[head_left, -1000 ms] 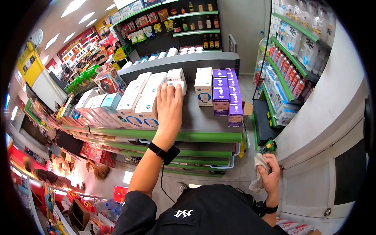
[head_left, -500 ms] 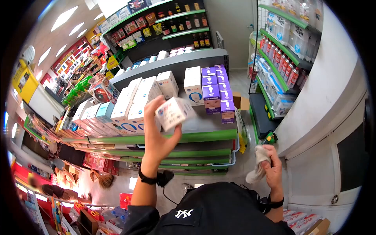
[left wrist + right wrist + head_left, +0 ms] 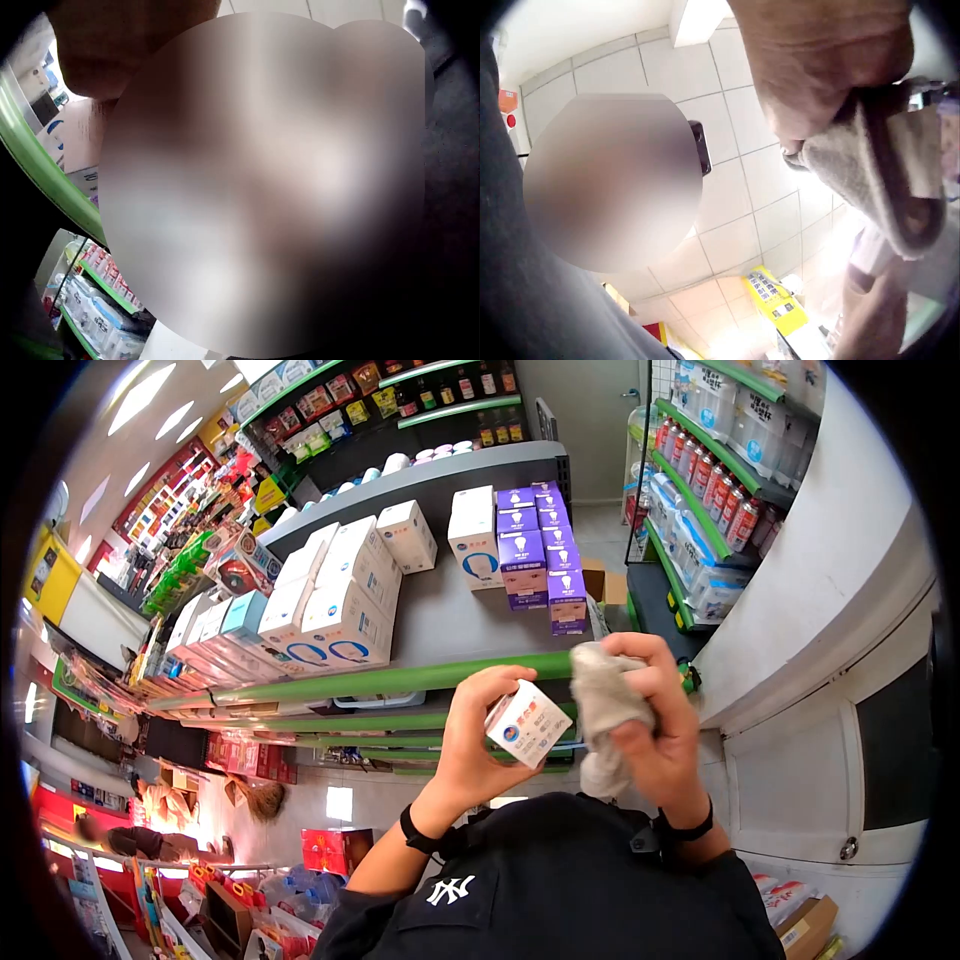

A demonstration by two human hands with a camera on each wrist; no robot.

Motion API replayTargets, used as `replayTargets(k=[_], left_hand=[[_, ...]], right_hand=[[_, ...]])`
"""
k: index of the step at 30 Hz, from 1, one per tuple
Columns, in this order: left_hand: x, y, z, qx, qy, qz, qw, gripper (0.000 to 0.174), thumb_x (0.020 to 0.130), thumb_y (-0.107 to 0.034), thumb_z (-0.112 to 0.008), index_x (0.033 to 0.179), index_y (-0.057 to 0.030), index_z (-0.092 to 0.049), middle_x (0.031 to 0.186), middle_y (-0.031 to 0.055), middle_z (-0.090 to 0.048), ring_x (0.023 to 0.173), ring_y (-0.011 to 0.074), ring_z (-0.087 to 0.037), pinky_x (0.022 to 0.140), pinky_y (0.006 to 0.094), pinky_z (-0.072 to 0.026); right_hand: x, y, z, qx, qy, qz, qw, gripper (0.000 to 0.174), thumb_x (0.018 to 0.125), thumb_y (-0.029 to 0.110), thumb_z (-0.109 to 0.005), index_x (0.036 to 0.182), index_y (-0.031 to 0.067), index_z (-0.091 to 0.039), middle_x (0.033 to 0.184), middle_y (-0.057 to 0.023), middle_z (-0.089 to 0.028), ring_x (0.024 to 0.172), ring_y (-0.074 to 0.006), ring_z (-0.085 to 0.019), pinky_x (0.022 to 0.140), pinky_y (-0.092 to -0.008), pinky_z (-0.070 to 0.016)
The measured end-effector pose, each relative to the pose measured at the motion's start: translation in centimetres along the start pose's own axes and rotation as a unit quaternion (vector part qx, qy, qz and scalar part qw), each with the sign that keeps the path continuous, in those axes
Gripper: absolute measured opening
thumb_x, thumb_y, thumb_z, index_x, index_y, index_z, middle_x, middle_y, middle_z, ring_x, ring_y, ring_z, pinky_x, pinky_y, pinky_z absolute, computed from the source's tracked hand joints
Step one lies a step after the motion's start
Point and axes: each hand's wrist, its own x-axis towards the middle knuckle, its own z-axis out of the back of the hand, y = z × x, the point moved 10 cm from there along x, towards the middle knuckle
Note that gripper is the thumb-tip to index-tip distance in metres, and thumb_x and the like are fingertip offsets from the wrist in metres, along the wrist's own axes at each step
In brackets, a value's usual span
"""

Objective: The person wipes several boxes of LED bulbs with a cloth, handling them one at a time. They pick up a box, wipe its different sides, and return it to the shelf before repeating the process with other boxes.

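Note:
In front of the chest, my left hand [image 3: 468, 752] grips a small white box [image 3: 530, 725] with printed text and a round blue logo, fingers and thumb on opposite sides. Close beside it my right hand [image 3: 665, 725] holds a crumpled grey-beige cloth [image 3: 603, 710], which hangs down past the fingers. The right wrist view shows the cloth [image 3: 847, 161] folded beneath that hand, with the left hand [image 3: 877, 311] near it. Most of the left wrist view is blurred out, hiding the box there.
Ahead is a grey shelf with a green front edge [image 3: 400, 678]. It bears larger white boxes [image 3: 345, 615], another white box [image 3: 474, 540] and purple light bulb boxes [image 3: 525, 565]. Spray cans [image 3: 715, 490] line a rack on the right, near a white door [image 3: 790, 790].
My left hand has lifted the small white box off the shelf and brought it back toward the chest. The right hand has risen leftward with the cloth, up beside the box.

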Motion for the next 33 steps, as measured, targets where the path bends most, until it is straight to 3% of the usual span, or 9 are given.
replayTargets(k=[2, 7, 15, 20, 21, 24, 26, 31, 33], left_hand=[[0.3, -0.7, 0.2, 0.112, -0.010, -0.008, 0.994, 0.082, 0.067, -0.009, -0.095, 0.139, -0.0050, -0.056, 0.144, 0.0176, -0.063, 0.131, 0.0408, -0.060, 0.112, 0.0491, -0.0471], [-0.7, 1.0, -0.2, 0.186, -0.025, 0.006, 0.982, 0.083, 0.074, -0.018, -0.097, 0.144, -0.0040, -0.055, 0.147, 0.0186, -0.058, 0.135, 0.0392, -0.057, 0.114, 0.0496, -0.0461], [0.0, -1.2, -0.2, 0.187, 0.009, -0.033, 0.982, 0.094, 0.056, -0.002, -0.093, 0.141, -0.0043, -0.053, 0.140, 0.0161, -0.063, 0.131, 0.0411, -0.058, 0.111, 0.0505, -0.0466], [-0.4, 0.2, 0.2, 0.052, -0.004, 0.003, 0.999, 0.094, 0.064, 0.001, -0.092, 0.145, -0.0059, -0.046, 0.143, 0.0188, -0.059, 0.134, 0.0319, -0.059, 0.115, 0.0447, -0.0475], [-0.4, 1.0, 0.4, 0.063, -0.014, 0.026, 0.998, 0.092, 0.065, 0.001, -0.092, 0.146, -0.0058, -0.047, 0.144, 0.0189, -0.058, 0.134, 0.0315, -0.058, 0.115, 0.0443, -0.0478], [-0.7, 2.3, 0.3, 0.068, -0.033, 0.061, 0.995, 0.094, 0.061, 0.000, -0.094, 0.144, -0.0048, -0.049, 0.144, 0.0181, -0.060, 0.132, 0.0386, -0.058, 0.112, 0.0466, -0.0480], [-0.4, 1.8, -0.2, 0.077, -0.032, 0.042, 0.996, 0.092, 0.063, -0.002, -0.094, 0.144, -0.0051, -0.050, 0.144, 0.0180, -0.061, 0.132, 0.0389, -0.058, 0.113, 0.0478, -0.0468], [-0.2, 0.1, -0.3, 0.140, 0.002, 0.011, 0.990, 0.089, 0.065, -0.003, -0.093, 0.142, -0.0064, -0.048, 0.145, 0.0190, -0.060, 0.134, 0.0397, -0.058, 0.115, 0.0497, -0.0445], [-1.1, 1.7, -0.3, 0.044, -0.010, 0.042, 0.998, 0.087, 0.066, 0.000, -0.091, 0.140, -0.0064, -0.045, 0.149, 0.0209, -0.057, 0.135, 0.0374, -0.058, 0.117, 0.0480, -0.0448]], right_hand=[[0.7, 0.6, -2.8, -0.061, 0.042, 0.030, 0.997, 0.031, 0.095, 0.023, -0.083, 0.116, 0.0047, -0.069, 0.140, -0.0180, -0.060, 0.123, -0.0345, -0.060, 0.107, -0.0447, -0.0467], [-0.5, -1.3, -7.7, -0.259, 0.041, 0.060, 0.963, 0.036, 0.093, 0.025, -0.083, 0.119, 0.0060, -0.065, 0.143, -0.0193, -0.056, 0.127, -0.0392, -0.053, 0.110, -0.0492, -0.0409], [-1.6, -4.8, -4.0, -0.196, -0.080, -0.020, 0.977, 0.037, 0.103, 0.032, -0.075, 0.123, 0.0024, -0.065, 0.134, -0.0197, -0.059, 0.117, -0.0424, -0.062, 0.101, -0.0480, -0.0508], [-3.2, -8.5, 0.0, -0.090, -0.162, -0.115, 0.976, 0.026, 0.109, 0.023, -0.069, 0.119, -0.0002, -0.065, 0.133, -0.0218, -0.061, 0.116, -0.0397, -0.064, 0.101, -0.0442, -0.0515], [-3.4, -7.5, 0.4, -0.086, -0.184, -0.095, 0.975, 0.024, 0.102, 0.017, -0.076, 0.117, 0.0009, -0.066, 0.134, -0.0204, -0.062, 0.116, -0.0375, -0.065, 0.100, -0.0433, -0.0520], [-1.7, -1.3, -2.1, -0.171, -0.068, 0.051, 0.982, 0.032, 0.090, 0.015, -0.084, 0.115, 0.0038, -0.067, 0.133, -0.0194, -0.063, 0.116, -0.0360, -0.066, 0.099, -0.0439, -0.0532], [-1.5, -0.9, -5.1, -0.189, 0.011, 0.062, 0.980, 0.036, 0.082, 0.014, -0.089, 0.113, 0.0078, -0.070, 0.135, -0.0163, -0.064, 0.114, -0.0382, -0.065, 0.095, -0.0464, -0.0554], [-1.6, -2.7, -4.7, -0.218, -0.042, 0.040, 0.974, 0.035, 0.086, 0.019, -0.089, 0.113, 0.0073, -0.072, 0.131, -0.0161, -0.063, 0.112, -0.0378, -0.066, 0.091, -0.0443, -0.0564], [-2.1, -4.9, -3.3, -0.186, -0.081, -0.017, 0.979, 0.033, 0.089, 0.020, -0.088, 0.113, 0.0056, -0.071, 0.130, -0.0165, -0.063, 0.111, -0.0372, -0.066, 0.092, -0.0435, -0.0559]])
